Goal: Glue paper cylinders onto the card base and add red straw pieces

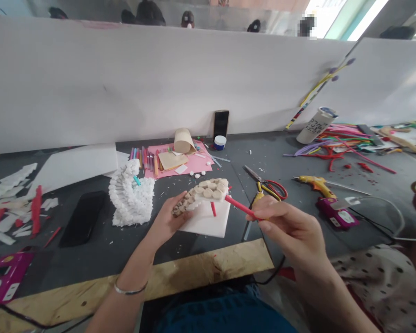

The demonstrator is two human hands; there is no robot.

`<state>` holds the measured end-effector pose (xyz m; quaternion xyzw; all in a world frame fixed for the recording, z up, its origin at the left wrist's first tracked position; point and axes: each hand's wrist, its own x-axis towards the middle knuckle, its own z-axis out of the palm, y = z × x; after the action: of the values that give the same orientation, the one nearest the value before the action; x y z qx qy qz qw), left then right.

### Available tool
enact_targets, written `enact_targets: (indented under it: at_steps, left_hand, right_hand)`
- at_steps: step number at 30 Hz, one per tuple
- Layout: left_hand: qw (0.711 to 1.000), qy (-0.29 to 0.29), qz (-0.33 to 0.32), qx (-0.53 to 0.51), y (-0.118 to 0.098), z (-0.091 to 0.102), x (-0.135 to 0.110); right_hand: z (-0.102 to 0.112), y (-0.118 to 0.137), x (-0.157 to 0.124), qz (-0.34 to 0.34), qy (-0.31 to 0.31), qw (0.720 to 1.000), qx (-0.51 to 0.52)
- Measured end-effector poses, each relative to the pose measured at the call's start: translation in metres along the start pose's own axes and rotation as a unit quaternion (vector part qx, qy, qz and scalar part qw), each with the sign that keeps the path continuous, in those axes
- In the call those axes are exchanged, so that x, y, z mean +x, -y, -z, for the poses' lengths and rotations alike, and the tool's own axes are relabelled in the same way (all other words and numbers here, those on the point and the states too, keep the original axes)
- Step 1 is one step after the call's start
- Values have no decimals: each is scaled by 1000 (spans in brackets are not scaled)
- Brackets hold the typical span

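Left hand (166,223) is cradling a curved craft piece (203,195), fingers closed around its lower end. The piece is faced with rounded tan scales, its long axis running up and rightward. Right hand (291,233) is nearer the piece's free end, pinching a slim red stick (241,207) between thumb and fingers, the stick slanting left, its tip meeting the piece's right edge. A white foam sheet (206,222) is lying just beneath, and a frilled white foam sculpture (130,199) is standing nearby on the desk (90,263).

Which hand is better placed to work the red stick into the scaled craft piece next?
Probably right: the right hand pinches the red stick, while the left hand holds the scaled craft piece.
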<state>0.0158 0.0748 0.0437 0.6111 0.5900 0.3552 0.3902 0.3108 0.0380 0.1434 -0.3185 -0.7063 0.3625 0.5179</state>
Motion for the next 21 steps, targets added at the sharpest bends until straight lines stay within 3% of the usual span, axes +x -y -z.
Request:
enact_targets:
  at_steps: [4, 11, 17, 21]
  left_hand:
    - [976, -87, -74, 187, 15, -10, -2]
    - [923, -141, -73, 352, 25, -23, -9]
    - [902, -110, -27, 416, 14, -26, -11]
    - [914, -102, -47, 389, -2, -17, -22]
  right_hand:
    - [-3, -14, -14, -59, -69, 996, -5]
    - [-4, -33, -33, -155, -103, 982, -41]
    - [-5, -44, -47, -211, -46, 970, -115]
    - [-4, -40, -52, -193, 10, 971, -141]
